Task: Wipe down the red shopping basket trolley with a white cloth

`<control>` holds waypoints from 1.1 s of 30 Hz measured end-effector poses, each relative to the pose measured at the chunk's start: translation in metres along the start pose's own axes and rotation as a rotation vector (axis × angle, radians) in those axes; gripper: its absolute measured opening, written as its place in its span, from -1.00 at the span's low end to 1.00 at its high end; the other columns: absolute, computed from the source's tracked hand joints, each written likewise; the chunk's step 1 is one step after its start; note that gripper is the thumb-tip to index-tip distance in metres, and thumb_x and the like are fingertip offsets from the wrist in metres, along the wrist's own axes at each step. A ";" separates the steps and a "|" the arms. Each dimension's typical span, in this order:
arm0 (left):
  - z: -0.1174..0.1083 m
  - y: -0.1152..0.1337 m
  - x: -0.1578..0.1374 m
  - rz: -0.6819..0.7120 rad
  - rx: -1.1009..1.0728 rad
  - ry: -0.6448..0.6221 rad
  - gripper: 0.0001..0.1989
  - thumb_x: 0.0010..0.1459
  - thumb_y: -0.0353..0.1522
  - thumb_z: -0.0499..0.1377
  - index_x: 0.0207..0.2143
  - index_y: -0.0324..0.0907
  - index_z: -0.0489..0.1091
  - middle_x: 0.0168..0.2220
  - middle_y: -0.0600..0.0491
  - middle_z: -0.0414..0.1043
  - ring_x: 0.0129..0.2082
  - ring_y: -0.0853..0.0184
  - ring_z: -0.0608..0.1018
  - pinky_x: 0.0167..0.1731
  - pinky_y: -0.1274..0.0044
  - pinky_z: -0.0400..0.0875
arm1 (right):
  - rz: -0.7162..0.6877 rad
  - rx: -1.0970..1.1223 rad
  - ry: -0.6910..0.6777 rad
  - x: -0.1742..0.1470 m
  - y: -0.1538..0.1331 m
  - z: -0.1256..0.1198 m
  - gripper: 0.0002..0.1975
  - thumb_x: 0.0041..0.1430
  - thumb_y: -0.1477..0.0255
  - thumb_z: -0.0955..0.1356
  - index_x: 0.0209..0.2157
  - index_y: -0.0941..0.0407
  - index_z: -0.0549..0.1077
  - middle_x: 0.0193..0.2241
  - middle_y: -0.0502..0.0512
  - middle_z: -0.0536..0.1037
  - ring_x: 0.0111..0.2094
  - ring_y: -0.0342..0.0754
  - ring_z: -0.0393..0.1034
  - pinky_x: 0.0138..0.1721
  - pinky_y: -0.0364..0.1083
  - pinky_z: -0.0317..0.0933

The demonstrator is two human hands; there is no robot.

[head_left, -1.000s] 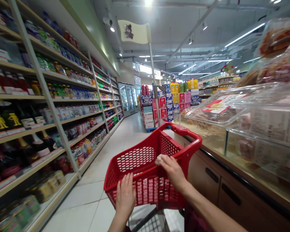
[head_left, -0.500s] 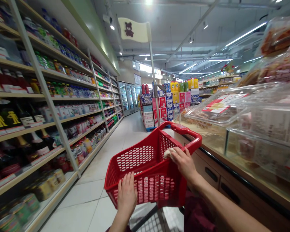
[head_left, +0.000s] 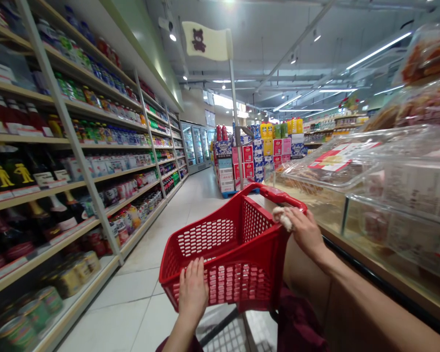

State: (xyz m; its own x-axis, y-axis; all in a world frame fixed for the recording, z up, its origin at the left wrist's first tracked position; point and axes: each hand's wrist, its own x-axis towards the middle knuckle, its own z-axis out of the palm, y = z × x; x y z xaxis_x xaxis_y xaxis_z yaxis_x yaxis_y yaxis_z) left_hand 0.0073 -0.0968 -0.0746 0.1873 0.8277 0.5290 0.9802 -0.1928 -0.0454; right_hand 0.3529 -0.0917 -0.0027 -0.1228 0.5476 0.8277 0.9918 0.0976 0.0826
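A red plastic shopping cart (head_left: 256,283) with perforated walls stands in front of me, with its handle (head_left: 284,198) on the right. My right hand (head_left: 308,232) presses a crumpled white cloth (head_left: 283,217) against the cart's top edge by the handle. Its fingers are closed over the cloth, which partly shows at the fingertips. My left hand (head_left: 192,291) grips the cart's near rim, fingers together over the edge and thumb hidden. From the cart rises a pole bearing a cream flag (head_left: 207,41) with a bear on it. No goods show inside the basket.
Shelves (head_left: 106,210) of bottles, cans and packets line the left side. A counter (head_left: 346,210) with clear plastic food boxes stands close on the right. Stacked drink cartons (head_left: 225,178) are ahead, beside a tiled aisle (head_left: 196,193) leading to glass-door refrigerators (head_left: 198,144).
My right hand has moved right and upward with the cloth, from the basket's edge to the end of the handle. My left hand stays on the rim.
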 end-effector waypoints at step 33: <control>-0.003 0.004 -0.006 -0.017 0.052 -0.036 -0.41 -0.07 -0.48 -0.05 0.10 -0.27 0.07 0.11 -0.07 0.15 0.11 0.23 0.18 0.10 0.32 -0.04 | -0.102 0.090 -0.064 -0.015 -0.086 0.011 -0.49 0.03 0.69 0.10 -0.03 0.06 0.32 -0.01 0.08 0.36 0.05 -0.01 0.16 0.08 0.11 -0.20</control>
State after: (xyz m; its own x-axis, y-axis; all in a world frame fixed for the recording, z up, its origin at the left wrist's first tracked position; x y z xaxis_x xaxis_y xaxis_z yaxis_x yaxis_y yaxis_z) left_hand 0.0103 -0.1043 -0.0761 0.1718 0.8492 0.4993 0.9851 -0.1517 -0.0809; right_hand 0.2692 -0.0997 -0.0284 -0.2278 0.5823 0.7804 0.9672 0.2279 0.1122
